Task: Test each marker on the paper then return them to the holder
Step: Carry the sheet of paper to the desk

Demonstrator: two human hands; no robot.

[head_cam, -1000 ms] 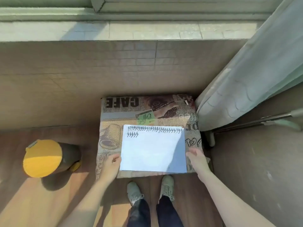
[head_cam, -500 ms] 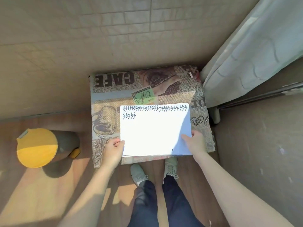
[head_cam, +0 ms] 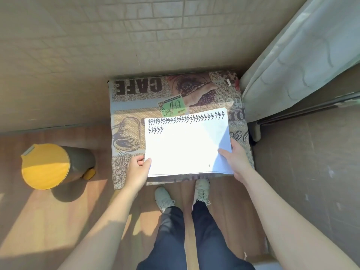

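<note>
A white sheet of paper (head_cam: 187,145) with rows of black zigzag marks along its top lies tilted over a small table covered in a coffee-print cloth (head_cam: 136,106). My left hand (head_cam: 138,169) pinches the paper's lower left corner, thumb on top. My right hand (head_cam: 236,158) grips its lower right edge. The sheet looks slightly lifted at the right side. No marker and no holder are in view.
A bin with a yellow lid (head_cam: 46,166) stands on the wooden floor to the left. A tiled wall (head_cam: 116,36) rises behind the table. A pale curtain (head_cam: 303,55) hangs at the right. My shoes (head_cam: 201,189) are just in front of the table.
Both hands have closed on the paper's lower corners and turned it slightly, right side raised. The view has tilted down, closer to the table.
</note>
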